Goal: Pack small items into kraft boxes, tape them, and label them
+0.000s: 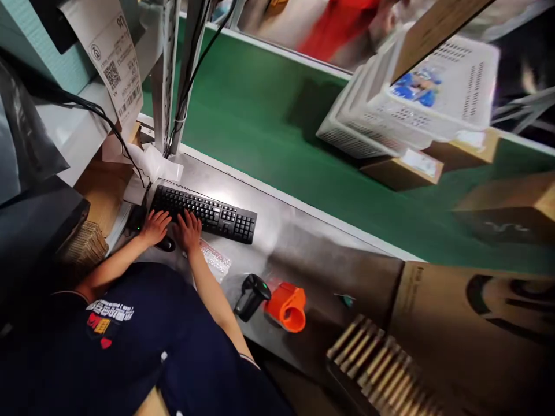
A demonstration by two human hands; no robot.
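A black keyboard [208, 212] lies at an angle on the grey metal worktop [264, 211]. My left hand [155, 227] rests at its near left edge, fingers stretched out towards the keys. Beside it, my right hand [188, 231] has its fingers spread over the lower keys. Neither hand holds anything. A black mouse [165, 244] sits just below and between my hands, partly hidden. To the right of my right forearm are a clear plastic packet [215, 259], a black handheld barcode scanner [251, 296] and an orange tape dispenser [287, 306].
Beyond a metal rim runs a green conveyor belt [260, 110] carrying stacked white baskets [437, 86] and cardboard boxes [401, 172]. A printed label sheet [110, 63] hangs at upper left near cables and a metal post [167, 75]. Folded cardboard [381, 364] stands at lower right.
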